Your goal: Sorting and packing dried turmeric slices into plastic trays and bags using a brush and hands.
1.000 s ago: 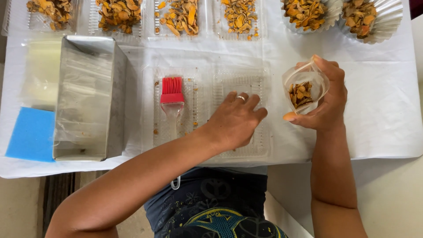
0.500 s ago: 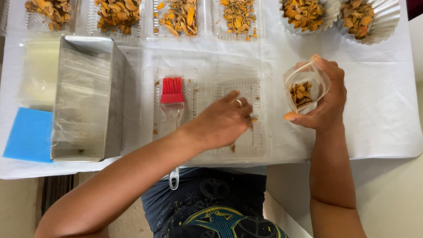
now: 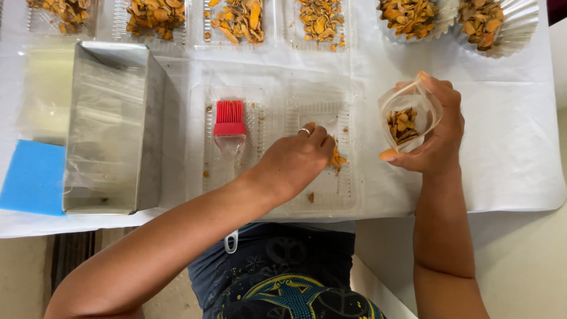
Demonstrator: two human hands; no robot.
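Left hand (image 3: 295, 159) has reached the clear tray (image 3: 348, 204), its grip seemingly pinching orange dried pieces (image 3: 337, 159); right hand (image 3: 434, 133), right of the tray, still clasps the small bag (image 3: 407, 118).

A food-packing table: trays of dried slices (image 3: 241, 20) on white paper (image 3: 520, 153).

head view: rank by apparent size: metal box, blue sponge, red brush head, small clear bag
1. metal box
2. blue sponge
3. small clear bag, in the right hand, raised nearer the camera, so unsure
4. red brush head
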